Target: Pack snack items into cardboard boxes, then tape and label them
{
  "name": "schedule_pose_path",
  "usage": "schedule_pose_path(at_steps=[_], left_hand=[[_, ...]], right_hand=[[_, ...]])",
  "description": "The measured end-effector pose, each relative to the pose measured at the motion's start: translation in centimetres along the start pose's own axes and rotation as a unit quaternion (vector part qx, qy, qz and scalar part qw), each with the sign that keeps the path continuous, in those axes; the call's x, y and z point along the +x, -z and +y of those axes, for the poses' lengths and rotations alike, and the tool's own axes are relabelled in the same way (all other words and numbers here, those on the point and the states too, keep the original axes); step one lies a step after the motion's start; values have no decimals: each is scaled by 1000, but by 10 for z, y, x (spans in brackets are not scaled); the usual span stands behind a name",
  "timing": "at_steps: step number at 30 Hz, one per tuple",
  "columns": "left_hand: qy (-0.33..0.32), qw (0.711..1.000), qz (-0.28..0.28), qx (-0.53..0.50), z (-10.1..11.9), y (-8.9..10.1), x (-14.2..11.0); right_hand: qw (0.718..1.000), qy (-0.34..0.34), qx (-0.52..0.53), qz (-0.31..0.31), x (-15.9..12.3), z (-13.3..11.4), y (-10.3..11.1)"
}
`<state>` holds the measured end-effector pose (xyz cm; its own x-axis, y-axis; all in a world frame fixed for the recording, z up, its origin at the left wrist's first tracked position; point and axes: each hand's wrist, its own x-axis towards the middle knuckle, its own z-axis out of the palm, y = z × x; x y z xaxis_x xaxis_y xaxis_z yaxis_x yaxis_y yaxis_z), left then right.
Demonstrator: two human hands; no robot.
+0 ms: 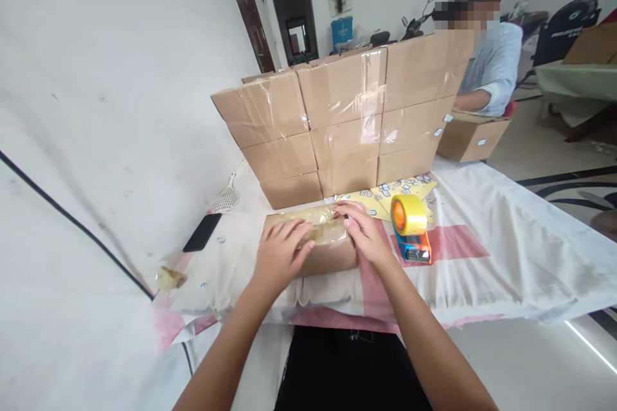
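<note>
A taped cardboard box (pixel 328 258) lies on the cloth-covered table right in front of me, with shiny clear tape along its top. My left hand (pixel 284 247) rests on the box's left part, its fingers spread over the top. At the right end, my right hand (pixel 361 231) touches the top and side, fingers stretched and apart. Just right of that hand stands a tape dispenser (pixel 418 252), blue and orange, carrying a roll of yellowish tape (pixel 412 215).
Behind the box rises a wall of stacked, taped cartons (pixel 344 144). A phone-like black slab (pixel 202 232) and a white slotted spoon (pixel 225 198) lie at left. Yellow sticker paper (pixel 380 196) lies before the stack. Beyond it, a person (pixel 501 67) sits near another carton (pixel 470 136).
</note>
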<state>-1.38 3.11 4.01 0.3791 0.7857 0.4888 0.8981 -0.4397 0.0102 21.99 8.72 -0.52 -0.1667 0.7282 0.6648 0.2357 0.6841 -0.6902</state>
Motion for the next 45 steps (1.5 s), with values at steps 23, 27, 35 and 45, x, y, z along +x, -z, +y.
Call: schedule_pose_path(at_steps=[23, 27, 35, 45], left_hand=[[73, 997, -2, -18, 48, -24, -8], [82, 996, 2, -24, 48, -24, -9], [87, 995, 27, -34, 48, -30, -13], [90, 994, 52, -40, 50, -33, -17]], right_hand=[[912, -283, -155, 252, -62, 42, 3], [886, -324, -208, 259, -73, 31, 13], [822, -369, -271, 338, -77, 26, 43], [835, -388, -38, 387, -41, 48, 58]])
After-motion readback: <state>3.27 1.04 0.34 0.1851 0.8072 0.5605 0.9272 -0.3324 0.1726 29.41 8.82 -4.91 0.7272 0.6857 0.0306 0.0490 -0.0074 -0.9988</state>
